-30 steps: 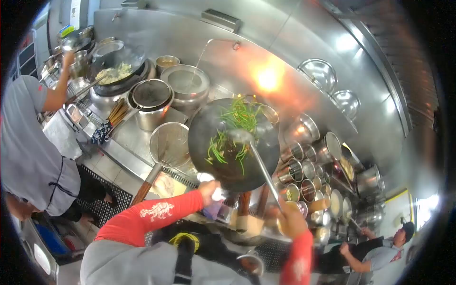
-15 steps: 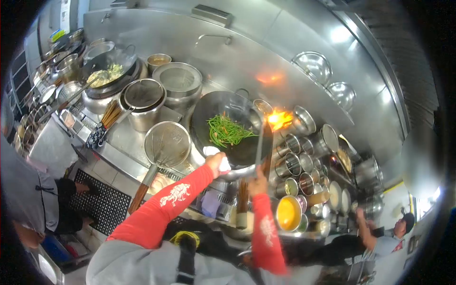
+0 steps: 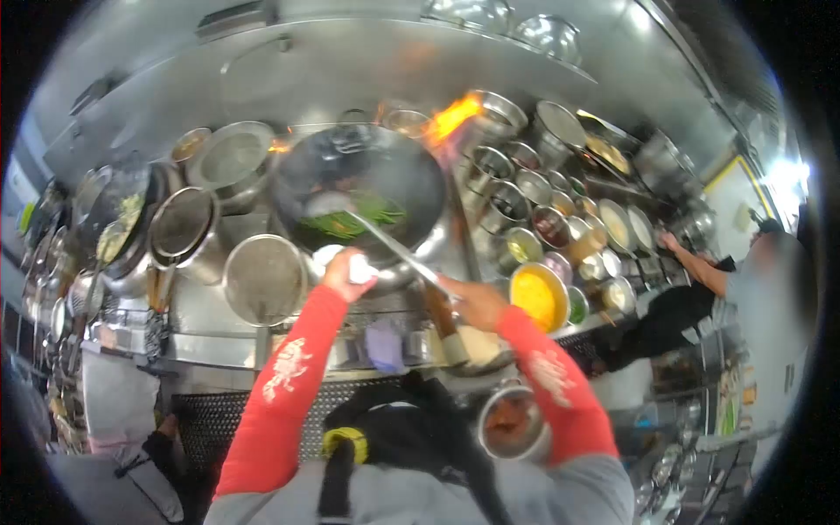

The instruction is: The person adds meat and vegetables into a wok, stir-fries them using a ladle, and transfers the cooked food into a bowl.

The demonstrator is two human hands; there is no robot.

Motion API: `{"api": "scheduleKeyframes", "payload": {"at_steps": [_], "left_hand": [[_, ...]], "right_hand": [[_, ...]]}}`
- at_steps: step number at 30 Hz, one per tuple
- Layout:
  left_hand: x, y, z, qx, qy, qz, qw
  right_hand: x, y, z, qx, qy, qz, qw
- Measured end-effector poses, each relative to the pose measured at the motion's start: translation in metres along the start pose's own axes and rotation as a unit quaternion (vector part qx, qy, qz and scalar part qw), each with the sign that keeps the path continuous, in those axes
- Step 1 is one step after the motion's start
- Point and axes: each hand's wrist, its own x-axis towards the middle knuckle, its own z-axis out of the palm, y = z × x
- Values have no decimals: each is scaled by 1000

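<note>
So the left hand (image 3: 342, 280) has a white cloth (image 3: 360, 269) bunched against the near rim of the big dark wok (image 3: 407, 171), while the right hand (image 3: 479, 304) grips a ladle (image 3: 398, 248) whose bowl's down in there, right by the green veggies (image 3: 380, 213).

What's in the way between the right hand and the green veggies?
Only the near edge of the wok. The ladle in the right hand reaches over it to the green veggies; nothing else visible blocks them.
</note>
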Motion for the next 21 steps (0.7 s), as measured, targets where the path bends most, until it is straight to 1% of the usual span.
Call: {"api": "scheduleKeyframes", "payload": {"at_steps": [1,2,3,5,6,7,8,9,10,11,13,14,15,16,17,18,19,20,21], "left_hand": [[4,-1,0,-5,2,-6,1000],[12,-3,1,-6,7,-5,1000],[18,-3,2,-6,13,4,1000],[16,-10,5,3,20,42,999],[3,-19,3,36,17,93,995],[-15,-30,-4,95,11,143,985],[-44,-34,6,-58,91,78,991],[-56,-40,-13,-44,40,18,998],[-73,-46,-29,-73,-69,-22,995],[-147,-24,25,-6,-22,-22,999],[-139,-19,26,-35,-5,-62,997],[-118,-14,27,-39,16,-58,997],[-95,-6,32,-38,43,-60,997],[-76,-12,22,-31,33,-21,999],[-56,-16,14,-26,22,20,999],[-40,-36,-1,-34,27,37,998],[-49,-51,-4,-12,23,34,999],[-42,-70,-26,29,-32,39,998],[-43,-87,-45,-17,-53,-25,998]], "right_hand": [[-19,37,-3,-23,28,-59,998],[-26,14,-30,-101,8,37,994],[-38,-18,-53,-176,-14,140,974],[-50,-25,-35,-192,36,151,969],[-51,-30,-26,-199,63,149,967],[-64,-36,-33,-104,66,144,982],[-88,-45,-53,-61,45,151,986],[-108,-59,-85,-54,49,61,995],[-138,-56,-116,49,-4,96,994],[-155,-66,-145,58,-64,168,982],[-131,-66,-158,67,-130,274,950],[-121,-74,-166,71,-167,337,924],[-91,-69,-155,-10,-157,237,959],[-66,-22,-123,-55,-49,-9,997],[-36,-2,-100,-47,-56,38,997],[-2,-32,-94,15,-98,196,976],[10,-11,-67,-58,-24,148,987],[20,8,-43,-129,48,101,985],[15,-36,-56,-59,24,173,983]]}}
